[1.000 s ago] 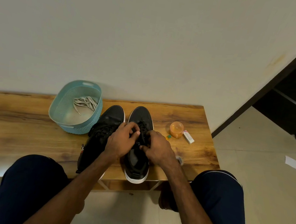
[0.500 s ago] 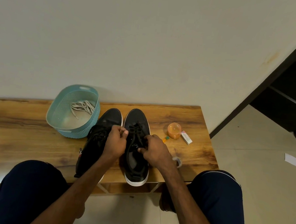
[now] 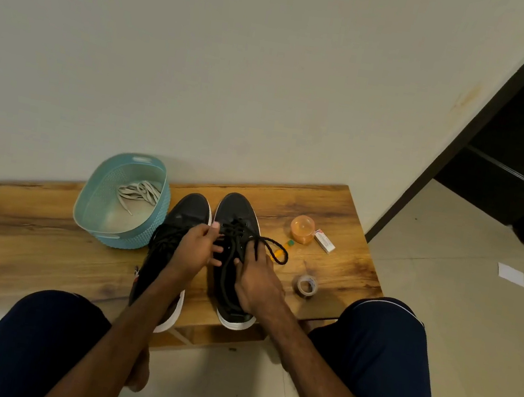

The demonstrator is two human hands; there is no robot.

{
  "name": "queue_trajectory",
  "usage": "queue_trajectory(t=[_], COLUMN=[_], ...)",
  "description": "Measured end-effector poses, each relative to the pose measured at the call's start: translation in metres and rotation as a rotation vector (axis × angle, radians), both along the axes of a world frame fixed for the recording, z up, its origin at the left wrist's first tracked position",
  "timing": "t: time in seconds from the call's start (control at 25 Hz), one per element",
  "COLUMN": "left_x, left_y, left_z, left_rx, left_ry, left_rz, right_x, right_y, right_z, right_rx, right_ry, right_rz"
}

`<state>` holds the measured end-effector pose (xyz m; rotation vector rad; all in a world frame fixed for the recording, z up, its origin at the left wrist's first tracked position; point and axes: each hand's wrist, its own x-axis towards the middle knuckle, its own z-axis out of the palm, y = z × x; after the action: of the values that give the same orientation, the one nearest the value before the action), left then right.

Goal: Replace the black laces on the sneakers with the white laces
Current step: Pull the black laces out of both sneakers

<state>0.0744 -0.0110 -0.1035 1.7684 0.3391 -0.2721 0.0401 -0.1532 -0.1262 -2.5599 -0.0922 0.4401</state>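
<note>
L hand (image 3: 196,251) & R hand (image 3: 256,282) each pinch the black lace (image 3: 267,245) on one sneaker (image 3: 238,208), prob to work it outta the eyelets. White laces (image 3: 139,193) sit in the teal basket (image 3: 96,207) on the counter (image 3: 28,231), handy for l8r.

At the wooden bench's (image 3: 28,231) right end, an orange tub (image 3: 302,228) sits just beside a white carton (image 3: 324,241); a tape roll (image 3: 306,285) lies nearer the front edge.

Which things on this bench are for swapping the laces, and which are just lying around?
For the job: right sneaker, left sneaker, black lace, white laces, basket.
Lying about: tape roll, orange tub, small box.
</note>
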Motion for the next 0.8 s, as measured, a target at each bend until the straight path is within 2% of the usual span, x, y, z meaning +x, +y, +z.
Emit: queue_trajectory(t=[0.12,0.16,0.2,0.32,0.36,0.4,0.44,0.56,0.64,0.72,0.8], left_x=[-0.004,-0.003,-0.003,0.004,0.003,0.001,-0.001,-0.003,-0.003,-0.005,-0.008], left_y=[0.006,0.006,0.006,0.012,0.013,0.013,0.013,0.013,0.008,0.002,-0.001], left_z=[-0.004,-0.005,-0.002,0.013,0.017,0.019,0.018,0.01,0.008,0.009,0.012], left_rx=[0.758,0.81,0.737,-0.183,-0.329,-0.332,-0.216,0.514,0.853,0.947,0.952], left_ry=[-0.247,-0.276,-0.279,-0.07,-0.002,0.007,-0.037,-0.34,-0.522,-0.504,-0.419], left_rz=[-0.278,-0.288,-0.254,0.232,0.32,0.322,0.265,-0.065,-0.262,-0.357,-0.339], right_x=[0.001,0.001,0.001,0.001,0.001,0.001,0.001,0.001,0.002,0.002,0.002], right_y=[-0.001,-0.002,-0.003,-0.006,-0.006,-0.006,-0.006,-0.005,-0.005,-0.005,-0.005], right_z=[-0.005,-0.005,-0.006,-0.004,-0.003,-0.002,-0.001,-0.001,0.0,0.0,0.002], right_rx=[0.016,0.004,-0.01,-0.049,-0.052,-0.051,-0.052,-0.064,-0.072,-0.074,-0.079], right_ry=[-0.01,-0.016,-0.021,-0.033,-0.038,-0.038,-0.031,-0.021,-0.013,-0.009,-0.004], right_rz=[-0.021,-0.035,-0.044,-0.044,-0.041,-0.037,-0.03,-0.014,-0.01,-0.006,-0.003])
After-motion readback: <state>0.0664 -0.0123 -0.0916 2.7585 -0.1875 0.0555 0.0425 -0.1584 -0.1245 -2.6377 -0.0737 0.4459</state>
